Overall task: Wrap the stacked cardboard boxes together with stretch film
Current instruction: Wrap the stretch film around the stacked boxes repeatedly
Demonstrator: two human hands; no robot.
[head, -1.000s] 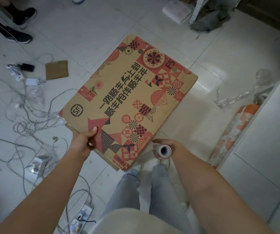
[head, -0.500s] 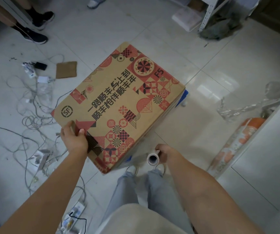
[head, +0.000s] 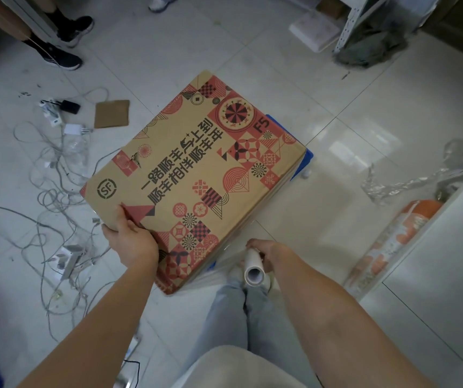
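The right hand [head: 264,252] grips the film roll [head: 253,268] by its core, close to the near corner of the box stack; a sheet of film [head: 219,268] runs from the roll to that corner. The left hand [head: 129,236] grasps the near-left edge of the top box [head: 194,175], fingers curled over it, steadying the stack, which stands on something blue on the floor [head: 336,135].

Risks, as I judge them: the left arm lies where the film would pass, so a wrap could trap it. A hard pull could skew the top box. The loose cables [head: 48,175] just left could snag a foot while circling.
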